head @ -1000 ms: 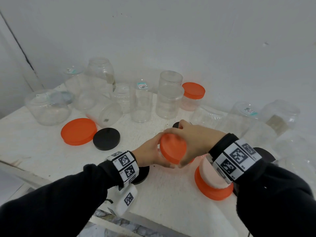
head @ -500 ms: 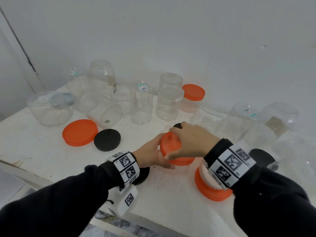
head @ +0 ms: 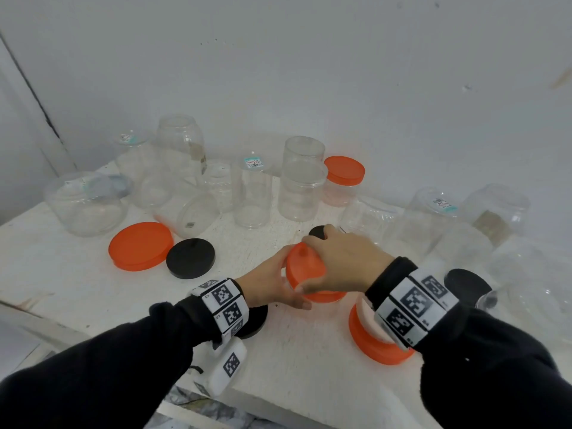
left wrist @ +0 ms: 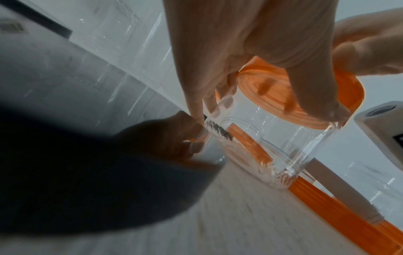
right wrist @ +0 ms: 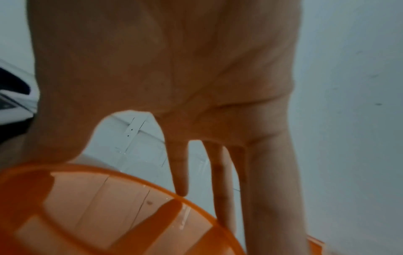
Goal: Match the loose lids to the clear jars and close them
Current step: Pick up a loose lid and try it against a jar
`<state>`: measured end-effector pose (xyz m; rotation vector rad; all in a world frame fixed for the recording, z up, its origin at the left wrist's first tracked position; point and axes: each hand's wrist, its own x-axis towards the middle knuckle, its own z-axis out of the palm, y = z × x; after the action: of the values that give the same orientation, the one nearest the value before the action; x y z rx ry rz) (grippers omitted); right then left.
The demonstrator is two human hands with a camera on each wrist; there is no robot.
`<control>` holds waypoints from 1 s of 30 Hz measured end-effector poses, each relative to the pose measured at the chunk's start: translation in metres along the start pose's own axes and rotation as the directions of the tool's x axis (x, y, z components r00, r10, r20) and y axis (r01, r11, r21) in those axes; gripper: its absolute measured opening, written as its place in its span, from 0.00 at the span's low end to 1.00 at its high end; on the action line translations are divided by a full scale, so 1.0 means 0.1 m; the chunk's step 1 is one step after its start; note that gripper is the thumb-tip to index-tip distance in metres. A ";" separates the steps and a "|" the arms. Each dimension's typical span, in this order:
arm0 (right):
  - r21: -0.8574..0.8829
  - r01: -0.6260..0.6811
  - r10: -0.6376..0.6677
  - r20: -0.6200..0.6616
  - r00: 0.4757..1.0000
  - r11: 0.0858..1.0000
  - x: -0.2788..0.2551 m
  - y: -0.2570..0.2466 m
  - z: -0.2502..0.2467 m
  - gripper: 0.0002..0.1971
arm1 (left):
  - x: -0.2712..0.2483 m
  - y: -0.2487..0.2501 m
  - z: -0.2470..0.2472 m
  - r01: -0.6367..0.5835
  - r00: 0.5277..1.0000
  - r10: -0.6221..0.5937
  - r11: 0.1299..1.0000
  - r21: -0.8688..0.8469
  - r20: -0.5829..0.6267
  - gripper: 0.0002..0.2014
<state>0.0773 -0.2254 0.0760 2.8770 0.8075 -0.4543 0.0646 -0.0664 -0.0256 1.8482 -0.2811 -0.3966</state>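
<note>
A small clear jar (left wrist: 270, 143) stands on the white table (head: 77, 274) in front of me, with an orange lid (head: 305, 267) on its mouth. My left hand (head: 272, 283) grips the jar's side. From above, my right hand (head: 337, 261) curls its fingers over the lid's rim. The orange lid (left wrist: 283, 96) shows in the left wrist view with my right thumb on its edge, and the orange lid (right wrist: 104, 212) also fills the lower left of the right wrist view. My right hand hides most of the jar in the head view.
A lidded jar (head: 376, 339) stands just under my right wrist. A large orange lid (head: 140, 244) and a black lid (head: 190, 258) lie loose at the left; another black lid (head: 467, 284) lies at the right. Several clear jars (head: 300, 193) crowd the back and right side.
The lidded jar tipped from lying toward me to nearly upright on the table. My right hand has turned further over the lid. My left hand stays on the jar.
</note>
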 end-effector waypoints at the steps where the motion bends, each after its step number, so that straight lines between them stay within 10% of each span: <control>1: 0.022 0.010 -0.011 0.037 0.999 1.000 0.00 0.01 -0.01 0.44 | 0.00 -0.01 0.01 -0.004 1.000 0.004 1.000 0.008 -0.005 0.54; 6: 0.049 0.169 -0.175 0.201 0.964 0.984 0.00 0.07 -0.08 0.49 | 0.01 0.01 0.02 -0.013 1.000 0.013 1.000 0.012 -0.019 0.53; 13: 0.029 -0.015 0.014 0.015 1.000 0.999 0.00 0.00 -0.01 0.45 | 0.01 0.00 0.00 -0.001 1.000 0.002 1.000 0.019 -0.023 0.48; 20: 0.098 0.148 -0.160 0.120 0.980 0.984 0.01 0.04 -0.05 0.44 | 0.00 0.02 0.01 -0.008 1.000 0.009 1.000 0.027 -0.030 0.55; 26: -0.033 -0.059 0.055 -0.129 0.990 0.998 0.00 -0.11 0.08 0.41 | -0.02 0.03 0.00 0.012 1.000 -0.013 0.999 -0.038 -0.023 0.49; 30: 0.084 0.081 -0.083 0.024 0.996 0.993 -0.02 0.00 0.04 0.43 | -0.01 0.03 0.01 -0.001 0.999 0.002 1.000 0.008 -0.037 0.48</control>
<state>0.0741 -0.2270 0.0728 2.9142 0.9260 -0.5486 0.0634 -0.0676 -0.0227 1.8612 -0.2588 -0.3601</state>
